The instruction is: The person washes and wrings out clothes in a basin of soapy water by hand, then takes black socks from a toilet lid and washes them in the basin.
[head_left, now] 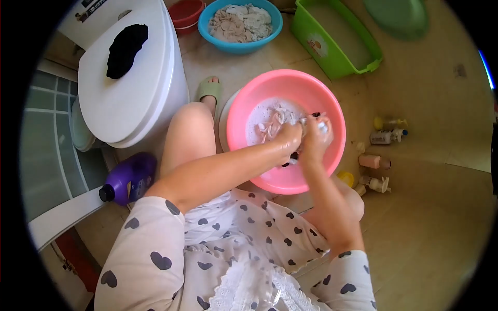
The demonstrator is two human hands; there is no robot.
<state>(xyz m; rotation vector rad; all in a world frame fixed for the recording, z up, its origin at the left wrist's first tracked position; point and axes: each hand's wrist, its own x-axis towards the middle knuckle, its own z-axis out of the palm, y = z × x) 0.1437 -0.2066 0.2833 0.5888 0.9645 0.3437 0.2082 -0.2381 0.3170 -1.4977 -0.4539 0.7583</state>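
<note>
Both my hands are close together over a pink basin (244, 98) of soapy water. My left hand (288, 139) is closed on a wet, pale cloth (277, 120), part of which lies in the suds. Beside it on the right, my right hand (317, 136) is closed too, with light fabric showing between its fingers. Small dark patches of fabric show just above and below my hands. The fingertips of both hands are partly hidden in the cloth.
A blue basin (204, 32) of pale laundry, a red bucket (185, 15) and a green tub (332, 62) stand beyond. At left, a black cloth (126, 51) lies on the toilet lid (98, 98), near a purple bottle (132, 179). Several small bottles (381, 137) are at right.
</note>
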